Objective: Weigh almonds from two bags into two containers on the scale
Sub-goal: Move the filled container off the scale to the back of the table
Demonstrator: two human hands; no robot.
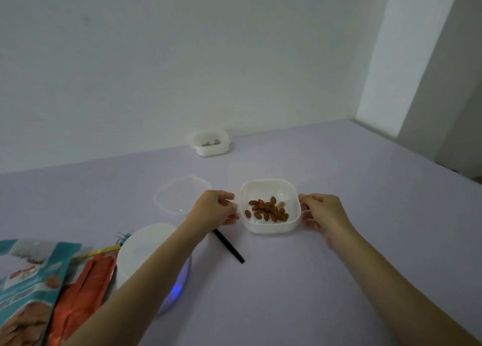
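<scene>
A white square container (pixel 270 227) with several almonds (pixel 268 210) in it sits on the pale table. My left hand (pixel 216 210) grips its left side and my right hand (pixel 323 214) grips its right side. A round white scale (pixel 146 251) with a blue glow at its front lies to the lower left, partly under my left forearm. A teal almond bag (pixel 28 285) and an orange bag (pixel 83 288) lie at the bottom left. A second white container (pixel 211 142) stands far back by the wall.
A clear plastic lid (pixel 180 195) lies flat left of the held container. A black pen (pixel 229 246) rests between the scale and the container. A binder clip (pixel 122 236) sits by the bags. The wall runs along the table's far edge.
</scene>
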